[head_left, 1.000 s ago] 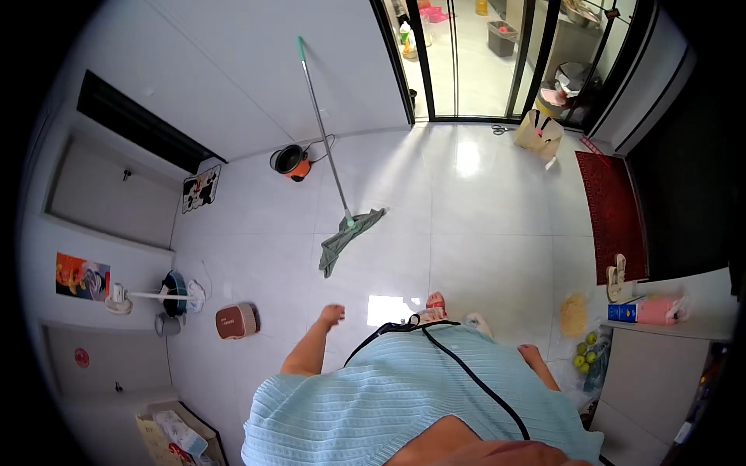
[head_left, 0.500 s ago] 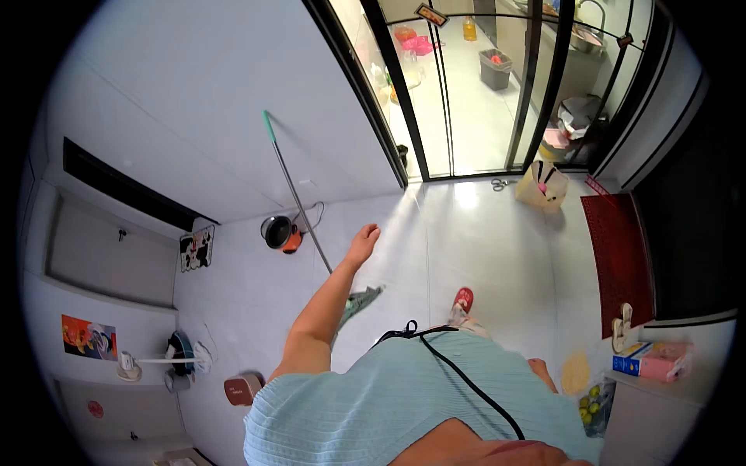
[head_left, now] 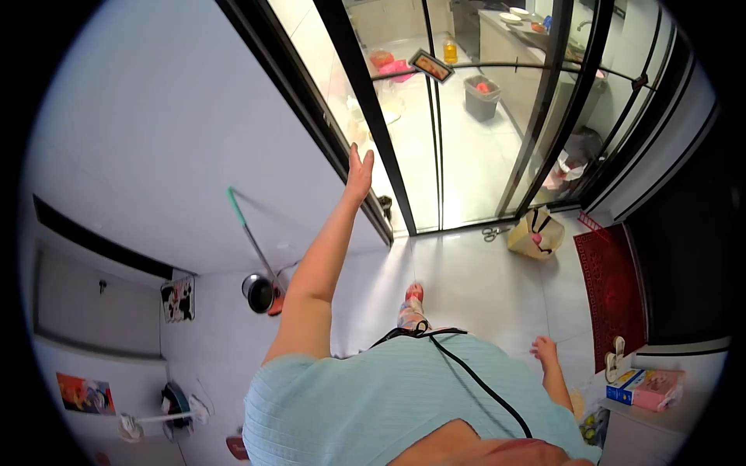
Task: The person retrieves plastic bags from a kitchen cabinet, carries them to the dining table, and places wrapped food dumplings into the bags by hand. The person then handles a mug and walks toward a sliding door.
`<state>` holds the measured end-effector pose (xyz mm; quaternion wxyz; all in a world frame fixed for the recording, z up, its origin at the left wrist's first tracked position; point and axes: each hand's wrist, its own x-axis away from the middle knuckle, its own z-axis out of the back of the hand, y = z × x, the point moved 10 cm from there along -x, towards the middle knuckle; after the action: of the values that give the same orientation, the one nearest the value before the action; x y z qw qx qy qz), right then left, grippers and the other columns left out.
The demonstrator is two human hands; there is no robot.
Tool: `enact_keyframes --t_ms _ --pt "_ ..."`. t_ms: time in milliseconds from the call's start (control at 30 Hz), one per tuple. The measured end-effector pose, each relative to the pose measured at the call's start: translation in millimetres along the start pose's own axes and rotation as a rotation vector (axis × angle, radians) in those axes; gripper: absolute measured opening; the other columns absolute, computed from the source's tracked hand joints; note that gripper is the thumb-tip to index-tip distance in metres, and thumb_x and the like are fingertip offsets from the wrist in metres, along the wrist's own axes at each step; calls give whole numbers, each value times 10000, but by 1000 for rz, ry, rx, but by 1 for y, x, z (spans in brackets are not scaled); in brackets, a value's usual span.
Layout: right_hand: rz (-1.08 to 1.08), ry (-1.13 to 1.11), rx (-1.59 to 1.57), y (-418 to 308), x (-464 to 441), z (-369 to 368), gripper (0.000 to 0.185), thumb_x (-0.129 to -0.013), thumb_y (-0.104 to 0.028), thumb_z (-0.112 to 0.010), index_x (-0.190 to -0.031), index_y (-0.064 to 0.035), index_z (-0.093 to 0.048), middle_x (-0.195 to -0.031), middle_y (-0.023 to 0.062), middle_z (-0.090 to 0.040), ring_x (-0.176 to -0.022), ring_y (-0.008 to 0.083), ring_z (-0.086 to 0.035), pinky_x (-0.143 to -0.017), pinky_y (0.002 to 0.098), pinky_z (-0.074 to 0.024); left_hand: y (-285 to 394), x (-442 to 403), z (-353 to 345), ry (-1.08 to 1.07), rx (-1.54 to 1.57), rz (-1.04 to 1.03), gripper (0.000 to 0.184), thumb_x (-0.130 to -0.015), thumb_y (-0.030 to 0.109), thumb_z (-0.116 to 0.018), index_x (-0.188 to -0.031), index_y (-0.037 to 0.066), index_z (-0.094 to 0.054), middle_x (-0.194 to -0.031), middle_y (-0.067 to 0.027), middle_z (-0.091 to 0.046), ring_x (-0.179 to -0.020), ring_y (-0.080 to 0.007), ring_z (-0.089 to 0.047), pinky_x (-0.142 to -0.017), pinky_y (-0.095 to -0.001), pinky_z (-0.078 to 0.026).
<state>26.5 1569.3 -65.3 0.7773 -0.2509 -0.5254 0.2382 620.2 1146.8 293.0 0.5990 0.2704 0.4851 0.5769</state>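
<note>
My left hand (head_left: pixel 359 177) is raised ahead with thumb and fingers apart, holding nothing. It appears at the gap between the black door jamb (head_left: pixel 299 93) and the black-framed glass sliding door (head_left: pixel 382 144); whether it touches either I cannot tell. Low on the right, beside my body, my right hand (head_left: pixel 545 349) hangs with loosely spread fingers and nothing in it. One red shoe (head_left: pixel 415 292) shows on the floor in front of me.
A mop with a green-tipped handle (head_left: pixel 235 206) leans on the left wall near a black pot (head_left: pixel 259 293). Scissors (head_left: pixel 489 234) and a cream bag (head_left: pixel 536 233) lie by the door. Behind the glass is a grey bin (head_left: pixel 482 99). A red mat (head_left: pixel 610 295) is at right.
I have come closer to the glass door. My left hand has risen and reached forward to its edge, fingers spreading. My right hand has come further into view.
</note>
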Motion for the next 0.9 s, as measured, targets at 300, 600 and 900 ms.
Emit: enact_keyframes --t_ms 300,600,900 --pt "12 -172 422 -79 31 -134 212 -830 -156 -500 -941 4 -585 -715 99 -592 -552 194 -595 -406 298 -435 -51 -205 -33 150 233 -168 836 -898 422 -484 -1408 -36 -5 -1456 -209 -106 -1364 -323 -88 -1109 -373 -86" --pt "24 -128 385 -204 -15 -185 176 -803 -131 -513 -845 17 -599 -667 93 -577 -548 191 -583 -441 306 -466 -19 -189 -54 -114 424 -268 1013 -839 374 -584 -1384 5 186 -1470 -177 173 -1368 -270 143 -1102 -393 52" --pt "125 -8 66 -323 -98 -224 342 -812 -151 -529 -1086 47 -578 -835 125 -625 -704 191 -614 -624 304 -523 45 -187 -120 -527 511 -357 967 -817 6 -499 -1347 65 307 -1454 -142 271 -1365 -216 162 -1095 -360 20"
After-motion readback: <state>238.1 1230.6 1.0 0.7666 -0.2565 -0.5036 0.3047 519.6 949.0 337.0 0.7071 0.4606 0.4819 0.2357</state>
